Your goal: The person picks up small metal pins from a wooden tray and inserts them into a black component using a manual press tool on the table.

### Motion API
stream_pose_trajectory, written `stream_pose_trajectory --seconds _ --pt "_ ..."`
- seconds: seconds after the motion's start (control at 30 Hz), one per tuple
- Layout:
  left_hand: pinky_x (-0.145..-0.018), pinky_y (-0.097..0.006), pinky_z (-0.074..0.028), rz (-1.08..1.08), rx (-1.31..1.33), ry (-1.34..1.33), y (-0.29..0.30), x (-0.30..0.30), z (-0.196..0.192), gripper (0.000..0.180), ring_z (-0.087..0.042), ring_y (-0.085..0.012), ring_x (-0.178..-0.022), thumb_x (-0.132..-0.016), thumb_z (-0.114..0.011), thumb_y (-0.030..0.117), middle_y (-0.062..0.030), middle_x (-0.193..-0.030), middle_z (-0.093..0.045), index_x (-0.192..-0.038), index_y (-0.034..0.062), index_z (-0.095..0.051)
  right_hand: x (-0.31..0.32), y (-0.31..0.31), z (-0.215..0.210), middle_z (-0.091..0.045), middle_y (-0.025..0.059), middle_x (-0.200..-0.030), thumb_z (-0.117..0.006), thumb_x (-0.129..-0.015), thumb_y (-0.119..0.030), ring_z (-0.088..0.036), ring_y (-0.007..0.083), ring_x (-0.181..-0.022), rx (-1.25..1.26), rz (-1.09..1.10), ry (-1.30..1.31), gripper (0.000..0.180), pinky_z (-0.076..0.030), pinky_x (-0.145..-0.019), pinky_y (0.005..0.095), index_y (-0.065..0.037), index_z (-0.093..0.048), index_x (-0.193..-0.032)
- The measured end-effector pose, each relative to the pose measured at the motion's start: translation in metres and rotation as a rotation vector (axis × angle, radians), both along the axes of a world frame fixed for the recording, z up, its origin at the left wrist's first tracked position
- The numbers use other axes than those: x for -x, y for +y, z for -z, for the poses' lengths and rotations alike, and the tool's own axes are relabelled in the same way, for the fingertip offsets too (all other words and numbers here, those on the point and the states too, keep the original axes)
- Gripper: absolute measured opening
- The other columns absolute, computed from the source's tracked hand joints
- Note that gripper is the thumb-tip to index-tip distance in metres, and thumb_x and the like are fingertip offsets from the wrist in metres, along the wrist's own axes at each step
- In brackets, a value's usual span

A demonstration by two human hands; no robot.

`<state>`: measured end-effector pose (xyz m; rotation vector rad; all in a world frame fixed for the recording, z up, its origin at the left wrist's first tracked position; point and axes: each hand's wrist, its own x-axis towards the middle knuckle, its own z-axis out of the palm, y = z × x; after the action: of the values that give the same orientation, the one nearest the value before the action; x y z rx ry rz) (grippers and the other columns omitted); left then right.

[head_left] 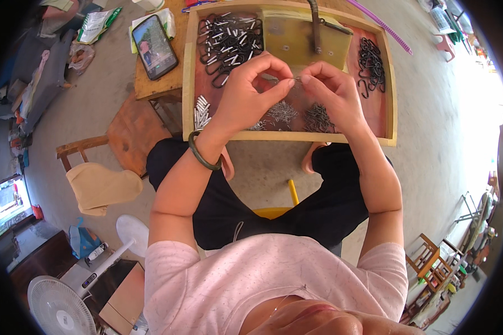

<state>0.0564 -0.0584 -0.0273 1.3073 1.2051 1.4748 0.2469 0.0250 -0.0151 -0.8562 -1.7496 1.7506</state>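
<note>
Both hands are raised over a wooden-rimmed tray (290,135), their fingertips almost meeting. My left hand (245,92) pinches with thumb and forefinger, and my right hand (341,96) pinches just beside it. Something tiny and thin seems to lie between the fingertips; its kind is too small to tell. Below the hands lie a heap of fine silvery pins (282,113) and a darker heap of small metal pieces (318,118). Short silver tubes (202,111) fill the near left corner. Black snap hooks with silver gates (232,42) are piled at the far left, bare black hooks (371,64) at the right.
A yellowish metal block (285,39) with a lever (314,28) stands at the tray's far middle. A phone (154,47) lies on the wooden table left of the tray. A purple coiled cord (383,25) crosses the far right corner. A wooden chair (134,134) stands at the left.
</note>
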Motion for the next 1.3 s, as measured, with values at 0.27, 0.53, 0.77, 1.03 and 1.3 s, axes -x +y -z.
stream_pose_trajectory --seconds 0.27,0.53,0.77,1.03,1.3 --pt "-0.059 -0.024 -0.047 -0.185 -0.327 0.625 -0.002 -0.001 -0.004 0.011 -0.063 -0.0108 -0.072 -0.085 -0.077 -0.003 -0.0033 -0.089 -0.067 -0.093 0.0021 -0.071 0.001 -0.001 0.001 -0.067 -0.0021 -0.091 -0.068 -0.099 -0.014 -0.057 0.0028 -0.084 -0.061 0.0 -0.079 0.015 -0.047 -0.075 0.0216 0.001 -0.069 -0.103" --pt "-0.063 -0.023 -0.051 -0.081 -0.209 0.312 -0.006 0.001 -0.003 0.012 -0.065 -0.0103 -0.075 -0.085 -0.076 -0.005 -0.0036 -0.091 -0.068 -0.093 0.0014 -0.071 -0.001 0.004 0.006 -0.065 -0.0027 -0.089 -0.065 -0.098 -0.009 -0.056 0.0058 -0.079 0.107 -0.118 0.083 0.011 -0.046 -0.072 0.0232 0.001 -0.068 -0.1" --pt "-0.065 -0.025 -0.053 -0.09 -0.211 0.308 -0.004 0.001 -0.012 0.012 -0.068 -0.0126 -0.077 -0.085 -0.076 -0.004 -0.0042 -0.092 -0.07 -0.095 0.0027 -0.072 0.002 0.001 0.005 -0.064 -0.0034 -0.09 -0.064 -0.099 -0.009 -0.055 0.0029 -0.081 0.094 -0.045 0.104 0.008 -0.044 -0.07 0.0209 -0.001 -0.064 -0.1" --pt "-0.064 -0.03 -0.054 -0.298 -0.44 0.893 -0.006 -0.004 -0.008 0.014 -0.069 -0.0235 -0.075 -0.081 -0.076 0.0 -0.0071 -0.087 -0.069 -0.094 0.0046 -0.073 0.004 0.0 0.011 -0.064 -0.0024 -0.091 -0.064 -0.1 -0.011 -0.056 0.0025 -0.082 -0.05 -0.031 0.042 0.01 -0.047 -0.07 0.0206 0.0 -0.063 -0.099" --pt "-0.069 -0.023 -0.054 -0.108 0.071 0.251 -0.007 0.003 -0.008 0.01 -0.069 -0.0099 -0.079 -0.09 -0.075 0.001 -0.0021 -0.089 -0.07 -0.1 0.0004 -0.074 0.008 0.002 0.006 -0.066 0.0016 -0.091 -0.064 -0.096 -0.006 -0.062 0.0099 -0.085 -0.309 0.017 -0.007 0.012 -0.052 -0.073 0.0281 0.001 -0.065 -0.105"
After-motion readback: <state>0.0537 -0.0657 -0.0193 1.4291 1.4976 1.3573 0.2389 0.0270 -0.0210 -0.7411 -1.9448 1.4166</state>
